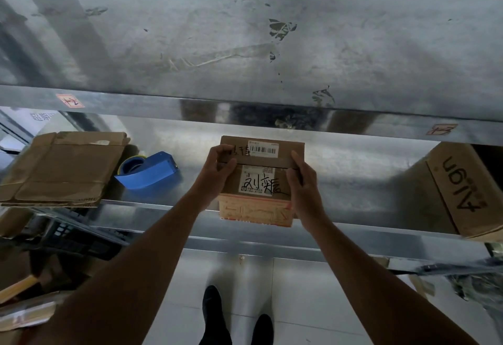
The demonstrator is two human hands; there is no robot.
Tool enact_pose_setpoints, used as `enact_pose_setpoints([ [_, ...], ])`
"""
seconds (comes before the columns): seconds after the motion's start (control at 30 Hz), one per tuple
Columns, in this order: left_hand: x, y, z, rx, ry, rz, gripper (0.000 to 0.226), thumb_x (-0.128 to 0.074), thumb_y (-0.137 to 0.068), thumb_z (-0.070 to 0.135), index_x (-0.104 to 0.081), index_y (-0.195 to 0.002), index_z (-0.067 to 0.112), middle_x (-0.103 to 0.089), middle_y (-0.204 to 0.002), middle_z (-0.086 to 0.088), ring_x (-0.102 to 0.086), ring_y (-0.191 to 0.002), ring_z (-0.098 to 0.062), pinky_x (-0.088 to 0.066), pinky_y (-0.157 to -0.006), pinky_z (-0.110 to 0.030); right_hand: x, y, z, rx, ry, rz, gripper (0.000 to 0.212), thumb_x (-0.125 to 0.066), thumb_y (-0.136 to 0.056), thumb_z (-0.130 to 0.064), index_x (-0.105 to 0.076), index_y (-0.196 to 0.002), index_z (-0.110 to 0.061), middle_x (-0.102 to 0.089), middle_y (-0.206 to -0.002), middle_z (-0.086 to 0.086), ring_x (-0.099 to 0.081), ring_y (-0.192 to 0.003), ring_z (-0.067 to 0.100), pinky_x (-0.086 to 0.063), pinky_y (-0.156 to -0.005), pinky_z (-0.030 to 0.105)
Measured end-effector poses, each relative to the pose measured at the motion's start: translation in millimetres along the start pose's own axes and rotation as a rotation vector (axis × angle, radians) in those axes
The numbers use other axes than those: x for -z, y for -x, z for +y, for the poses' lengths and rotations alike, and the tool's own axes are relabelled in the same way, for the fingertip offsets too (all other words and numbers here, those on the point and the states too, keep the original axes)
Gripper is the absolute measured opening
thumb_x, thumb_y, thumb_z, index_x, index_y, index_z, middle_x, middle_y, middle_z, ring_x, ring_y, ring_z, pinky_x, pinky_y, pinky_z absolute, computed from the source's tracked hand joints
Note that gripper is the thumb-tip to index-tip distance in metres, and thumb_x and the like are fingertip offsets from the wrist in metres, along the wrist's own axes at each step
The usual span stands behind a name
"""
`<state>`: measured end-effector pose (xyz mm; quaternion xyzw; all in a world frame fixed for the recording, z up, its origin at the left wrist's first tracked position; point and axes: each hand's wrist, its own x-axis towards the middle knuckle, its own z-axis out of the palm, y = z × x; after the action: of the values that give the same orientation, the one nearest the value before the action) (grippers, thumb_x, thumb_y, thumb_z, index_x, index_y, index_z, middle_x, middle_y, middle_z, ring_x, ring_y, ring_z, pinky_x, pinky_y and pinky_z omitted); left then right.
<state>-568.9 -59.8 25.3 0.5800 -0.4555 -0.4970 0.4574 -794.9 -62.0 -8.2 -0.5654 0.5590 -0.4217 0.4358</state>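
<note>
One parcel [255, 181], front edge of a scuffed steel shelf [353, 175].

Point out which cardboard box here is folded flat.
The flattened carton far left, beside the blue tape dispenser; the held labelled box and the big printed box at right stand assembled.

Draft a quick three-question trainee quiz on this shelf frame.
1. True or false: the left hand and the right hand both grip the small labelled parcel.
2. Which thing lies on the steel shelf just left of the parcel? A. blue tape dispenser B. scissors C. marker pen
3. Fill in: the flattened carton lies at the shelf's ____ end.
Key: 1 true; 2 A; 3 left.
</note>
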Motion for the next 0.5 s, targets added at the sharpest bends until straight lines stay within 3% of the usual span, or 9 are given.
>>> enact_pose_setpoints([
  [0.2, -2.1, 9.9, -10.5, 0.059, 0.126, 0.03, 0.027, -0.054, -0.102, 0.018, -0.045, -0.127, 0.024, -0.061, -0.125, -0.008, -0.07, -0.102, -0.029, -0.061, -0.079, -0.048, 5.0, 2.8, 7.3, -0.019, 0.018, -0.013, 0.038, -0.043, -0.102, -0.053, -0.042, -0.14, -0.053, -0.038, -0.143, -0.005, -0.057, -0.124, 0.018, -0.061, -0.092, 0.042],
  [0.3, -6.8, 33.1, -38.7, 0.1, 0.105, 0.065, 0.025, -0.056, -0.101, 0.02, -0.048, -0.124, 0.024, -0.06, -0.124, -0.012, -0.07, -0.101, -0.029, -0.061, -0.079, -0.047, 4.0, 26.9, 27.5, -0.098, -0.049, -0.047, 0.033, -0.047, -0.104, -0.044, -0.05, -0.136, -0.049, -0.05, -0.138, 0.007, -0.067, -0.109, 0.021, -0.063, -0.084, 0.043],
  [0.4, -11.0, 49.3, -62.5, 0.095, 0.066, 0.073, 0.026, -0.058, -0.099, 0.022, -0.049, -0.122, 0.029, -0.057, -0.126, -0.015, -0.069, -0.103, -0.031, -0.061, -0.08, -0.051, -1.4, 48.9, 44.5, -0.132, -0.029, -0.043, 0.038, -0.047, -0.104, -0.045, -0.048, -0.142, -0.045, -0.046, -0.139, 0.005, -0.064, -0.115, 0.019, -0.062, -0.087, 0.042],
  [0.5, -9.6, 42.6, -59.1, 0.089, 0.019, 0.071, 0.025, -0.056, -0.101, 0.024, -0.047, -0.124, 0.027, -0.059, -0.124, -0.011, -0.069, -0.102, -0.029, -0.061, -0.081, -0.05, -3.7, 41.6, 31.9, -0.158, -0.152, -0.041, 0.032, -0.045, -0.108, -0.028, -0.052, -0.139, -0.03, -0.063, -0.123, 0.006, -0.072, -0.1, 0.017, -0.064, -0.08, 0.038],
])
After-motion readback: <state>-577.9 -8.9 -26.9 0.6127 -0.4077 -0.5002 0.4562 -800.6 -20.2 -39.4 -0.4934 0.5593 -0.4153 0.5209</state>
